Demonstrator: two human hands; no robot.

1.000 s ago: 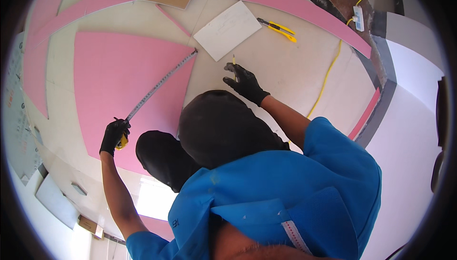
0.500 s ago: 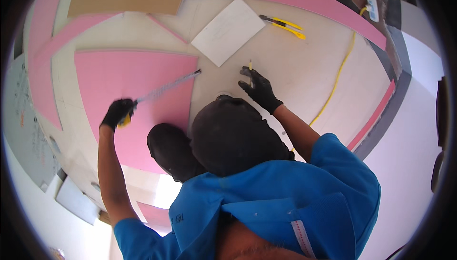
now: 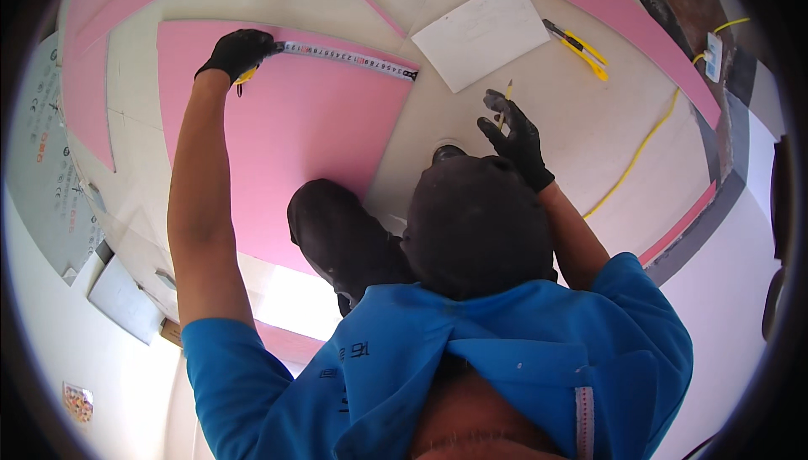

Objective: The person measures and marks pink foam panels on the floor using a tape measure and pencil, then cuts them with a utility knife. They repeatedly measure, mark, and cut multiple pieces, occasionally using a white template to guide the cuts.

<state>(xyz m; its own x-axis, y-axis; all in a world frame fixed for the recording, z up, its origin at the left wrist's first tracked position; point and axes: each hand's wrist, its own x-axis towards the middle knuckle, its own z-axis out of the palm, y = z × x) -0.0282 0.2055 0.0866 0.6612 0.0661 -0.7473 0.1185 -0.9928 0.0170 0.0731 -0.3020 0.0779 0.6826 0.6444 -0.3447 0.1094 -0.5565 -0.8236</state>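
In a black glove, my left hand (image 3: 241, 54) is closed round a yellow tape measure (image 3: 246, 78) near the far left corner of a pink board (image 3: 278, 140). The drawn-out blade (image 3: 345, 58) runs right along the board's far edge, its hooked end at the far right corner. Off the board to the right, my gloved right hand (image 3: 518, 142) is curled round a pencil (image 3: 507, 98), point upward. Beyond that hand lies a white rectangular sheet (image 3: 481, 35) with faint marks. A yellow-and-black utility knife (image 3: 576, 47) rests just right of the sheet.
Pink strips (image 3: 109, 26) lie on the pale floor at the left and far side. A yellow cable (image 3: 635, 157) with a white power strip (image 3: 714, 58) runs along the right. A printed grey board (image 3: 50, 174) stands at the left. My knees are close to the pink board.
My left hand has carried the tape measure away from me, and the blade now lies along the board's far edge. My view has shifted; my right hand still holds the pencil.
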